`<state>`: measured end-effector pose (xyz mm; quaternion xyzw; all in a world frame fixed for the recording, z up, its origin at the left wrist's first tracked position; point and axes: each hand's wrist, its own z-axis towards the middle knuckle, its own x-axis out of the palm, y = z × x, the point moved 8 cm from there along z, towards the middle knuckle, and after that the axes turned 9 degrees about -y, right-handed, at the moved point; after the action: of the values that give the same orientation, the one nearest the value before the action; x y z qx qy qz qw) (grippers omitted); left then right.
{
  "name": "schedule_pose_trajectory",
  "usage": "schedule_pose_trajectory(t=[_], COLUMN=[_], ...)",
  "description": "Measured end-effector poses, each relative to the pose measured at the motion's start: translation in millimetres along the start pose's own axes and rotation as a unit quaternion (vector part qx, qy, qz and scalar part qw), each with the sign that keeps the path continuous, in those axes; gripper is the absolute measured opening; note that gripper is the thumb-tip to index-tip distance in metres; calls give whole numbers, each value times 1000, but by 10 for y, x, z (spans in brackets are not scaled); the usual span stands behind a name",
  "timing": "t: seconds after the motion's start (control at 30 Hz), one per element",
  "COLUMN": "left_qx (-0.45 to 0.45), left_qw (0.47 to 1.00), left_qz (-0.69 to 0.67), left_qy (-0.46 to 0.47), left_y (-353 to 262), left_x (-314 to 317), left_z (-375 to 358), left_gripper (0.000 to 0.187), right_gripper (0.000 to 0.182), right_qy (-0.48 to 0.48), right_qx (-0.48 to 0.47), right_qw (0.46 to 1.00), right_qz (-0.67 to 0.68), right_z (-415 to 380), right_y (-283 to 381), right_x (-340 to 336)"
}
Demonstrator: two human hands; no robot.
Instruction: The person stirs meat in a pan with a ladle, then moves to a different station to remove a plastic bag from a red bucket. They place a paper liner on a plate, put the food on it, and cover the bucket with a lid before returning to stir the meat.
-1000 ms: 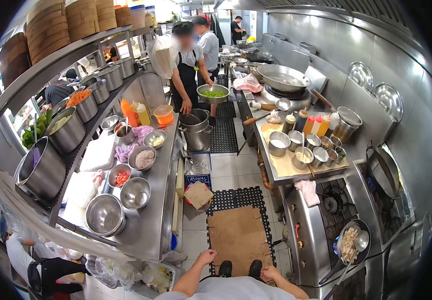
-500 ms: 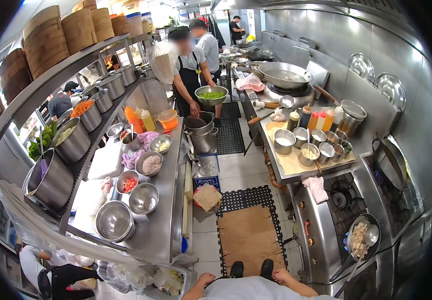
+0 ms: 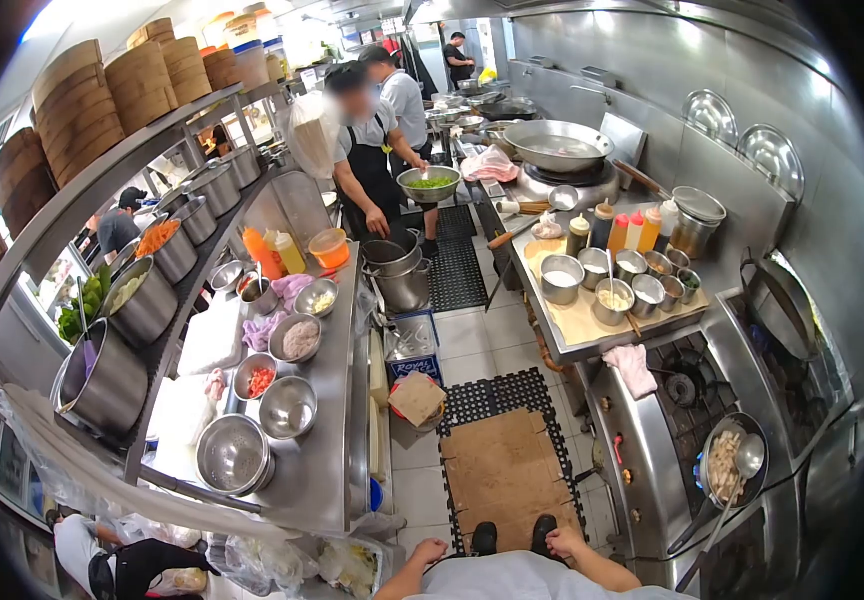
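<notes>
Hands apart, low at the near end, food on both sides!
Left, orange shreds fill a shelf pot (image 3: 174,256); red pieces in a counter bowl (image 3: 256,379); far, a co-worker (image 3: 362,150) with a bowl of greens (image 3: 430,186) blocks the aisle; near, left hand (image 3: 430,550) and right hand (image 3: 564,542) flank the floor cardboard (image 3: 502,470), grip unclear; right, pale chunks in a pan (image 3: 733,460).

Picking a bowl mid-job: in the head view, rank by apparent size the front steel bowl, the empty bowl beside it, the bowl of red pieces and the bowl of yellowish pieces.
1. Front steel bowl
2. Empty bowl
3. Bowl of red pieces and bowl of yellowish pieces: too alike to rank; the latter is farther away.
</notes>
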<state>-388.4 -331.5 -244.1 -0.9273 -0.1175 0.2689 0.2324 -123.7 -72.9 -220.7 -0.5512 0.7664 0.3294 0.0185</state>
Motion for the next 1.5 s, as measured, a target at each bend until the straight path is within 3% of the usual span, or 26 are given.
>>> schedule_pose_trajectory(t=[0.23,0.37,0.77,1.5], left_qx=[8,1,-12,-31], left_qw=[999,999,1000,999], left_qz=[36,52,2,18], left_qy=[8,11,11,20], left_y=[-7,76,57,53], left_x=[12,62,65,3], left_z=[-5,61,73,16], left_gripper=[25,25,28,26], right_gripper=[21,22,23,20], right_qy=[-17,-13,-7,19], right_qx=[36,44,30,31], right_qw=[999,999,998,999], right_qz=[24,-27,57,-20], right_z=[41,-117,130,5], right_y=[-382,-271,-302,-108], right_x=[-49,-140,5,-119])
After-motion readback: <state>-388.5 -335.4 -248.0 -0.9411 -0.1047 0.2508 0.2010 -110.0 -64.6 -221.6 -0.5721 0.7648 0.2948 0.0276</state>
